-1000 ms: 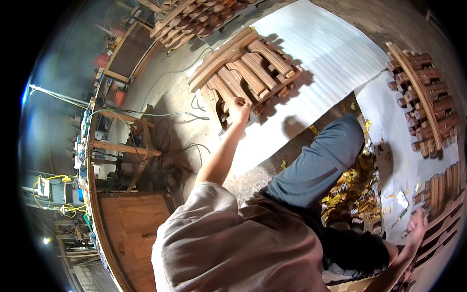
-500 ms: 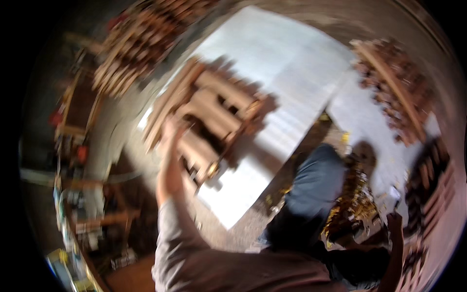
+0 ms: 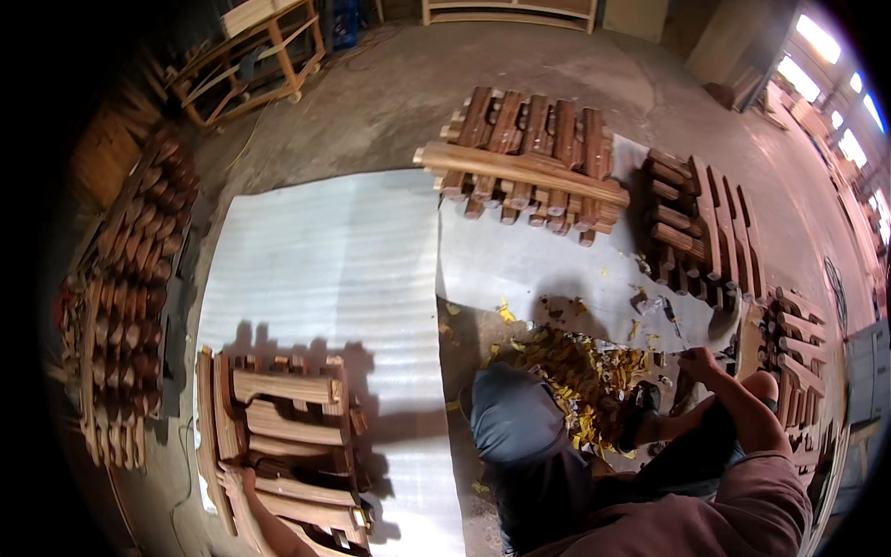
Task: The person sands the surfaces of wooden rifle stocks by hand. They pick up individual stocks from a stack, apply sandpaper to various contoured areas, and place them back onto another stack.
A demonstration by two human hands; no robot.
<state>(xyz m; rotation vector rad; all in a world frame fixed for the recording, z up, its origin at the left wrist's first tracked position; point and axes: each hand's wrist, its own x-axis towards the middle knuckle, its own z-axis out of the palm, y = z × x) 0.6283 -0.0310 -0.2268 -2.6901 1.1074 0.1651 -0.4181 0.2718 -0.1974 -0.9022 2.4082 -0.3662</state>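
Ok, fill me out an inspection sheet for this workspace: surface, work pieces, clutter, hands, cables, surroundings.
Surface: white sheets laid on a grey-brown floor.
Work pieces: slatted wooden stack at lower left; another stack farther off, with a long wooden bar across it.
Clutter: yellow and pale scraps heaped beside the person's knee.
Left hand: at the lower-left stack's edge; grip unclear.
Right hand: near a slim tool; hold unclear.
Cables: thin dark line on the floor at left, likely a cable.
Surroundings: wooden stand at upper left.
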